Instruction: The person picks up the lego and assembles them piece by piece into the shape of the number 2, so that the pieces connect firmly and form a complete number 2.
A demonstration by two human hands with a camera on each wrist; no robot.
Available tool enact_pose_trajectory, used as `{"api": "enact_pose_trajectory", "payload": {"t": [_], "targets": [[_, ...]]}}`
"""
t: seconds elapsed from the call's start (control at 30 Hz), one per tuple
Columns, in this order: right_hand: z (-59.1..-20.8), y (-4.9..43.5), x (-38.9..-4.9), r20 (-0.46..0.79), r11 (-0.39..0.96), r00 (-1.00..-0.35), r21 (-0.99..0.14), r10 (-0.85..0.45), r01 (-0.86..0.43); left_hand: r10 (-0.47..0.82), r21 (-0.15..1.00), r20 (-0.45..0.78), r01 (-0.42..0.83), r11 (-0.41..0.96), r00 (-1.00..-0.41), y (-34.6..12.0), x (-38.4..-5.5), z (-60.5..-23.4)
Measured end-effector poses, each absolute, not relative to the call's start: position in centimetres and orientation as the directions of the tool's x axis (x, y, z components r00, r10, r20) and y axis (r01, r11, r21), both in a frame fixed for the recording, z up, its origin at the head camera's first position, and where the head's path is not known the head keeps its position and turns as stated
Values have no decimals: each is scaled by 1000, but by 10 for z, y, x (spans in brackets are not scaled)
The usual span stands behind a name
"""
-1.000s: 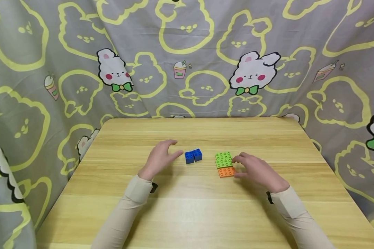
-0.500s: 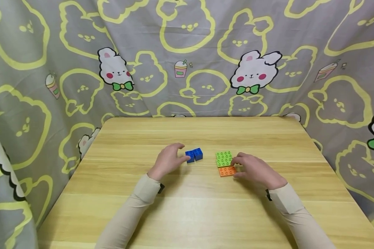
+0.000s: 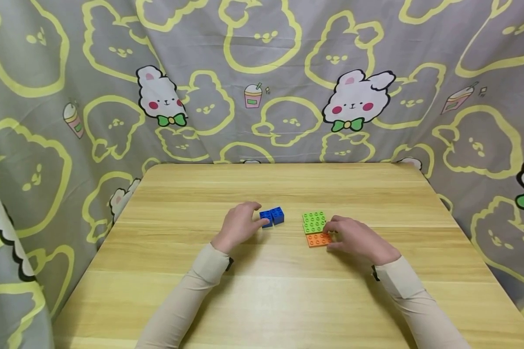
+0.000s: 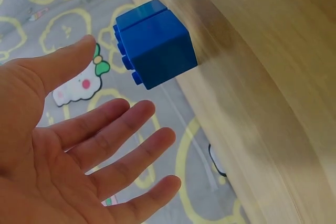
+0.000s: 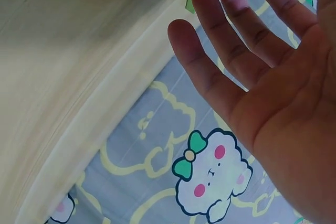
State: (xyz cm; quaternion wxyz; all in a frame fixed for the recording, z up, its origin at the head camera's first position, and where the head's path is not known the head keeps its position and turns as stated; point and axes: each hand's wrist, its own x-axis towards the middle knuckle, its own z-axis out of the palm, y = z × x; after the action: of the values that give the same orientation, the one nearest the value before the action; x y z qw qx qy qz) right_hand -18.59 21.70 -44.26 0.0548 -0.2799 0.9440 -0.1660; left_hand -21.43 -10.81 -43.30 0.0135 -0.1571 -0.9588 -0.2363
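Bricks [image 3: 277,215], 2 blue, newly within reach of left hand [image 3: 239,224]; right hand [image 3: 355,236] beside green plate [image 3: 313,221]; both relaxed, empty.

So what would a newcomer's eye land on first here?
Probably the grey curtain behind the table, with its yellow outlines and white rabbits. Next, the two blue bricks near the middle of the table, just beyond the left hand's fingers. Then the flat green piece and orange piece beside the right hand.
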Motion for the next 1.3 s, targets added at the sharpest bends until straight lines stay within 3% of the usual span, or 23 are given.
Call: {"api": "enact_pose_trajectory", "payload": {"t": [1.3], "targets": [[-451, 204, -185, -10, 752, -813, -385, -582, -534, 281, 503, 7, 246, 829, -960, -107, -216, -444]]}}
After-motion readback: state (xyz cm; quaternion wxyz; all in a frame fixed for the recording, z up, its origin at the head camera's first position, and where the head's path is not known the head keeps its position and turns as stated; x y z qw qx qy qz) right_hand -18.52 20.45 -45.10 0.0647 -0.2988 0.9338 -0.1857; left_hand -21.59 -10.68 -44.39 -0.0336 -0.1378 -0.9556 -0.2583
